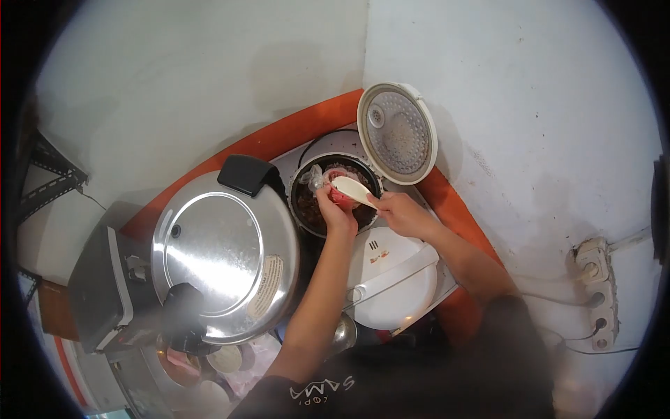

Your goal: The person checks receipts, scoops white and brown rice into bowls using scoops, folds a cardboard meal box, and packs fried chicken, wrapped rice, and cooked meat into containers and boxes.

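My right hand point(405, 214) grips a cream-white rice paddle point(353, 189) by its handle. The paddle's blade points left, over a clear plastic bag point(315, 178) with something pink-red in it. My left hand point(338, 215) is closed around that bag, above the open rice cooker point(296, 222). Dark brownish food shows inside the cooker's pot, partly hidden by my hands. Behind it on the right stands the cooker's raised lid point(398, 133), its dimpled inner side facing me. Whether the paddle touches the bag's contents, I cannot tell.
Left of the cooker is a large pot with a shiny metal lid point(216, 258) and black handles. A closed white rice cooker point(394, 279) sits close in front. White walls and an orange edge point(307, 119) bound the corner. Power sockets point(597, 293) with cables are at right.
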The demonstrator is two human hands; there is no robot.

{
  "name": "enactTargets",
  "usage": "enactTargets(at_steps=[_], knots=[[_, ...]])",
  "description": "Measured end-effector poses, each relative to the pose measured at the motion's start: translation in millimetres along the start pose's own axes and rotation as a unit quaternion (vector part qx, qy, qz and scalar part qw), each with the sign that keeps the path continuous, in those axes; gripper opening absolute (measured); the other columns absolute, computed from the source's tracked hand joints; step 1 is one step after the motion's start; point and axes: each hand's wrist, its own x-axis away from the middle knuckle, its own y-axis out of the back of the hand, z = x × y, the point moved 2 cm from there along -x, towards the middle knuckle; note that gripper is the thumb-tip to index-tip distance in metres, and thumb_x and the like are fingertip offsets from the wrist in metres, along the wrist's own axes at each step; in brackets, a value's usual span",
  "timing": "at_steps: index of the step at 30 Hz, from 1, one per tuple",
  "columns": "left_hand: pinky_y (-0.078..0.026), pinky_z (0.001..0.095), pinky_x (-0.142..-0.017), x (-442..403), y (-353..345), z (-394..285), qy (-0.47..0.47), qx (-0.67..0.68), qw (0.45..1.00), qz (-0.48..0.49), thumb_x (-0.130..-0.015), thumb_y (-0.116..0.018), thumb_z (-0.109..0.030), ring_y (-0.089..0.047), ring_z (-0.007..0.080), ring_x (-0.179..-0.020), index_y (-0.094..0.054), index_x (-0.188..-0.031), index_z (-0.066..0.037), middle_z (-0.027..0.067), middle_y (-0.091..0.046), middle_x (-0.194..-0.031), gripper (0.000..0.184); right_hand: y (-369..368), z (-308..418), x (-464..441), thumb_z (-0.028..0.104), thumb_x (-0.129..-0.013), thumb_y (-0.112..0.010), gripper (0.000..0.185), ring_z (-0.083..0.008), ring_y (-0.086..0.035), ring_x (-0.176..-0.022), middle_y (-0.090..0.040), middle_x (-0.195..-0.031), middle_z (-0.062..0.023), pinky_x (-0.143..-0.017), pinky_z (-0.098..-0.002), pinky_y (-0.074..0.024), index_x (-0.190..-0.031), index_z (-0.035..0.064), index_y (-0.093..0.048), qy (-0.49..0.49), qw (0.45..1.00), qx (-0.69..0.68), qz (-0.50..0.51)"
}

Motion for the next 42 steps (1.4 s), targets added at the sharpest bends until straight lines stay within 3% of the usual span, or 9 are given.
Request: enactTargets(at_steps=[6, 13, 17, 19, 24, 27, 30, 33, 42], knots=[[-0.049, 0.0454, -0.094, 10.8, -11.1, -10.7, -0.009, 0.031, 0.999, -0.027, -0.085, -0.048, -0.034, -0.059, 0.0267, -0.111, -0.055, -0.118, -0.008, 0.01, -0.06, -0.117, 0.043, 33.6, -0.2, 19.0, 0.01, -0.091, -0.055, 0.038, -0.0342, -0.061, -0.079, -0.06, -0.085, -0.0187, -0.071, -0.0431, -0.047, -0.129, 0.0067, -0.06, 0.012, 0.999, 0.04, 0.023], [-0.046, 0.0396, -0.102, 29.3, -34.3, -51.9, -0.16, 0.098, 0.981, 0.051, -0.091, -0.048, -0.027, -0.056, 0.0231, -0.118, -0.052, -0.126, -0.003, 0.0104, -0.057, -0.126, 0.043, 40.1, -30.9, -11.0, 0.005, -0.083, -0.05, 0.024, -0.0152, -0.061, -0.06, -0.068, -0.073, -0.0083, -0.055, -0.0325, -0.0492, -0.09, -0.0012, -0.071, -0.154, 0.969, -0.182, 0.061], [-0.048, 0.0455, -0.098, 49.0, -52.0, -85.9, -0.204, 0.082, 0.972, 0.086, -0.089, -0.05, -0.032, -0.055, 0.0287, -0.119, -0.051, -0.129, -0.004, 0.013, -0.056, -0.127, 0.049, -8.8, -48.6, -69.9, 0.011, -0.075, -0.06, 0.023, -0.0288, -0.07, -0.07, -0.072, -0.082, -0.0174, -0.063, -0.0404, -0.0549, -0.084, -0.0049, -0.072, -0.167, 0.965, 0.105, 0.171], [-0.048, 0.0462, -0.099, 63.6, -63.2, -102.6, -0.205, 0.085, 0.971, 0.092, -0.087, -0.051, -0.033, -0.054, 0.0308, -0.12, -0.049, -0.13, -0.004, 0.0138, -0.054, -0.129, 0.051, -26.2, -21.0, -78.2, 0.014, -0.074, -0.064, 0.026, -0.0315, -0.072, -0.075, -0.072, -0.086, -0.0212, -0.066, -0.044, -0.0555, -0.091, -0.0036, -0.073, -0.166, 0.97, 0.149, 0.098], [-0.047, 0.0461, -0.102, 91.6, -67.9, -131.9, -0.213, 0.068, 0.97, 0.091, -0.086, -0.049, -0.034, -0.051, 0.0321, -0.125, -0.047, -0.134, -0.005, 0.0153, -0.052, -0.134, 0.056, -77.7, -19.9, -116.6, 0.02, -0.084, -0.063, 0.024, -0.03, -0.068, -0.07, -0.07, -0.081, -0.0189, -0.059, -0.0432, -0.0521, -0.086, -0.002, -0.073, -0.208, 0.961, 0.03, 0.18], [-0.045, 0.0489, -0.103, 97.2, -59.9, -140.6, -0.223, 0.057, 0.968, 0.099, -0.086, -0.051, -0.032, -0.049, 0.0349, -0.126, -0.045, -0.134, -0.005, 0.0164, -0.049, -0.135, 0.056, -99.3, -35.6, -130.1, 0.024, -0.087, -0.064, 0.025, -0.0279, -0.062, -0.06, -0.066, -0.072, -0.0165, -0.054, -0.0416, -0.049, -0.079, 0.0006, -0.071, -0.342, 0.895, -0.23, 0.169], [-0.044, 0.0498, -0.105, 101.3, -61.1, -144.9, -0.229, 0.062, 0.966, 0.102, -0.086, -0.051, -0.031, -0.048, 0.036, -0.127, -0.044, -0.134, -0.005, 0.0167, -0.049, -0.135, 0.055, -91.7, -27.3, -130.0, 0.012, -0.08, -0.057, 0.02, -0.024, -0.056, -0.048, -0.061, -0.06, -0.0145, -0.045, -0.0381, -0.0445, -0.069, -0.001, -0.067, -0.319, 0.925, -0.148, 0.141], [-0.043, 0.0484, -0.106, 104.9, -62.3, -144.5, -0.229, 0.057, 0.967, 0.099, -0.087, -0.051, -0.031, -0.048, 0.0348, -0.127, -0.043, -0.135, -0.004, 0.0164, -0.049, -0.135, 0.055, -79.0, -30.8, -123.4, 0.021, -0.082, -0.064, 0.024, -0.0235, -0.06, -0.054, -0.063, -0.065, -0.0161, -0.046, -0.0371, -0.0454, -0.071, -0.0002, -0.068, -0.338, 0.927, -0.134, 0.095], [-0.042, 0.0388, -0.102, 82.4, -49.2, -108.8, -0.227, -0.026, 0.971, 0.066, -0.092, -0.047, -0.024, -0.053, 0.023, -0.12, -0.049, -0.129, 0.0, 0.0118, -0.055, -0.127, 0.045, -1.2, -19.2, -79.4, 0.029, -0.077, -0.061, 0.032, -0.0177, -0.059, -0.046, -0.067, -0.06, -0.0092, -0.046, -0.0327, -0.0494, -0.068, -0.0001, -0.071, -0.298, 0.942, -0.151, -0.02]])
